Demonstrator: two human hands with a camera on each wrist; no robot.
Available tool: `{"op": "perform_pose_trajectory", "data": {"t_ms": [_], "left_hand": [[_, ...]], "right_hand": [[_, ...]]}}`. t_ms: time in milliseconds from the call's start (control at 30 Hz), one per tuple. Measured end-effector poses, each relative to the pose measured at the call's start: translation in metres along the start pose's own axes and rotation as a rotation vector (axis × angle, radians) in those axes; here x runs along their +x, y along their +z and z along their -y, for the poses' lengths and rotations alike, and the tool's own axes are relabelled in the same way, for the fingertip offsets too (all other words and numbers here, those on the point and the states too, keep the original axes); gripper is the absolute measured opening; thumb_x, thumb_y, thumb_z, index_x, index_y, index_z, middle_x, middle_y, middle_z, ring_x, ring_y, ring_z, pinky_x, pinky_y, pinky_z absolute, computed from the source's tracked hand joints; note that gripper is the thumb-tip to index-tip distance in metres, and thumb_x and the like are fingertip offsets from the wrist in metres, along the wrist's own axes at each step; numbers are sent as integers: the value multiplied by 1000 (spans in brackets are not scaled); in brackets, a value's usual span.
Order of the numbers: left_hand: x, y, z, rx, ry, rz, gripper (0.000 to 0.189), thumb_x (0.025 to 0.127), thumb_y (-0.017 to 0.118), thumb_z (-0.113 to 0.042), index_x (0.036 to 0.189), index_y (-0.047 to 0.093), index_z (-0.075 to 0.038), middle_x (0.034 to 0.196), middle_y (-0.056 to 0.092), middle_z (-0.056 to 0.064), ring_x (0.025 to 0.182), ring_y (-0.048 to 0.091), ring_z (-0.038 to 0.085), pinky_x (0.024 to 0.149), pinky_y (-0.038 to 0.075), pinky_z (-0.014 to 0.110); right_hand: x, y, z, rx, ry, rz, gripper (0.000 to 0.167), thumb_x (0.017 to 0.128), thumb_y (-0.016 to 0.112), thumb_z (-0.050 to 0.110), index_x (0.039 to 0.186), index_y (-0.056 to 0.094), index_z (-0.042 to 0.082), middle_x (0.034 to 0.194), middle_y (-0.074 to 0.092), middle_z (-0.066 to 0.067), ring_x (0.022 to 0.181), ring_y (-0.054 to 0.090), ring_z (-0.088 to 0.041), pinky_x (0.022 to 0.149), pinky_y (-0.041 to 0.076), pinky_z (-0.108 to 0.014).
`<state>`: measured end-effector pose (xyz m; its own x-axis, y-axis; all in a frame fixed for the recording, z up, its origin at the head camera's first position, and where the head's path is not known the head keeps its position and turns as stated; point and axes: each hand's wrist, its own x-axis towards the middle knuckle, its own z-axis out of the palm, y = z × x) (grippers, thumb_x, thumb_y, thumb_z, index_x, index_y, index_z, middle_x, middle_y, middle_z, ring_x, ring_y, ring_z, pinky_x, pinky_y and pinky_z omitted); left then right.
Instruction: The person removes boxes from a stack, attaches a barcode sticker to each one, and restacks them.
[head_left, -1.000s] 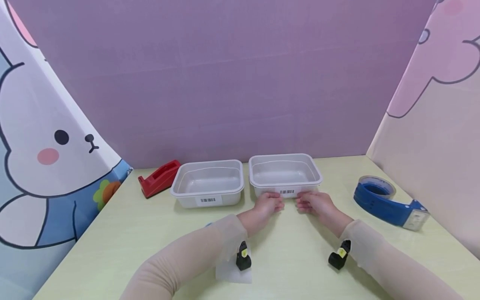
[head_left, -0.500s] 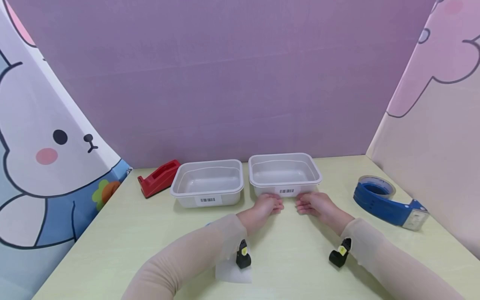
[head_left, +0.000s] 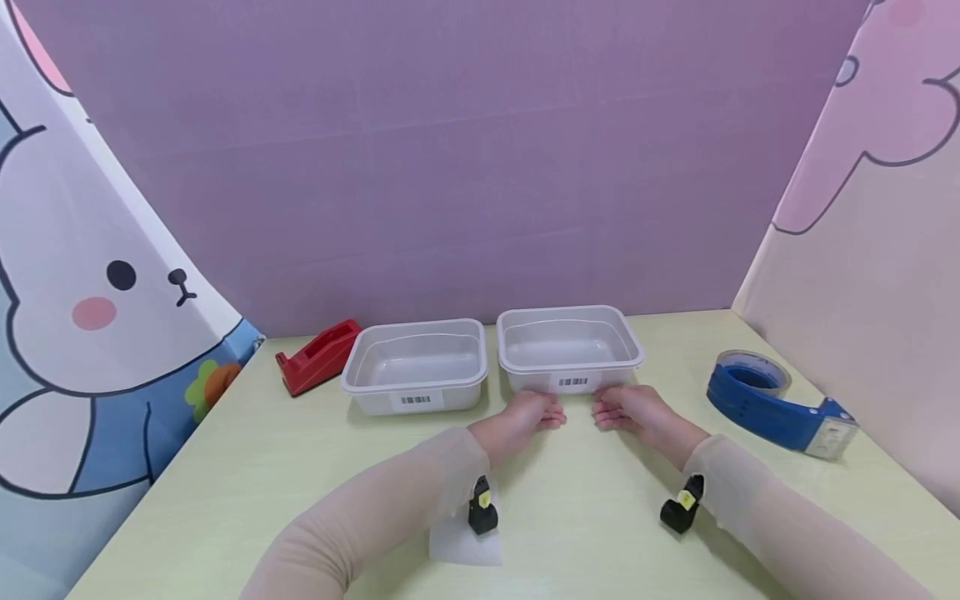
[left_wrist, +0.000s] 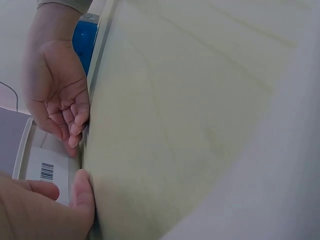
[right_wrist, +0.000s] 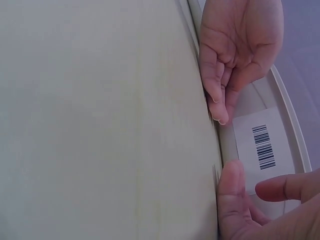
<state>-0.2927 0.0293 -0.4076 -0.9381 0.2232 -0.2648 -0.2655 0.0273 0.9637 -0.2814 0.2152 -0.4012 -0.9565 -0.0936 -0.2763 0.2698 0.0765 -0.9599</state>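
A white plastic container [head_left: 521, 367] stands at the back of the table, with a white barcode label [head_left: 573, 382] on its front wall. Before its left front side, my left hand [head_left: 517, 421] rests low, fingers loosely bent. My right hand [head_left: 637, 410] lies at the opposite end of the label, fingers relaxed and thumb side near the wall. Both palms face each other across a small gap, holding nothing. In the right wrist view the label [right_wrist: 250, 147] lies flat on the wall, between the fingertips of the two hands.
Left of it stands a second white container [head_left: 459, 399], also barcoded. A red tape dispenser [head_left: 318, 360] sits behind at far left. On the right lies a blue tape dispenser [head_left: 772, 417] with a roll. White paper [head_left: 465, 546] is partly under my left forearm.
My left hand has drawn back slightly from the container, uncovering more of the label's left end. The right hand has barely moved, and both containers stay in place.
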Motion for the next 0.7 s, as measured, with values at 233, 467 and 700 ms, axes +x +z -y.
{"op": "perform_pose_trajectory", "data": {"t_ms": [233,467,700], "left_hand": [[-7,-10,-12,26,-33,69,27,96,47,1,116,55,18,114,62,33,73,61,16,92,56,35],[-20,-18,-31,51,10,110,32,98,45,0,125,52,14,125,57,32,100,66,32,101,51,39],[-28,-21,-44,85,19,105,33,95,48,3,126,54,11,126,59,30,109,64,35,102,50,39]], "right_hand": [[-9,-4,4,-3,48,16,37,96,54,9,122,47,-17,81,70,-5,70,67,-12,72,60,-27],[-20,-11,16,-88,21,42,36,97,51,11,120,49,-16,82,68,-4,72,65,-11,73,60,-27],[-20,-12,23,-97,-71,58,38,99,49,12,125,46,-16,84,67,-1,73,65,-9,72,58,-24]]}}
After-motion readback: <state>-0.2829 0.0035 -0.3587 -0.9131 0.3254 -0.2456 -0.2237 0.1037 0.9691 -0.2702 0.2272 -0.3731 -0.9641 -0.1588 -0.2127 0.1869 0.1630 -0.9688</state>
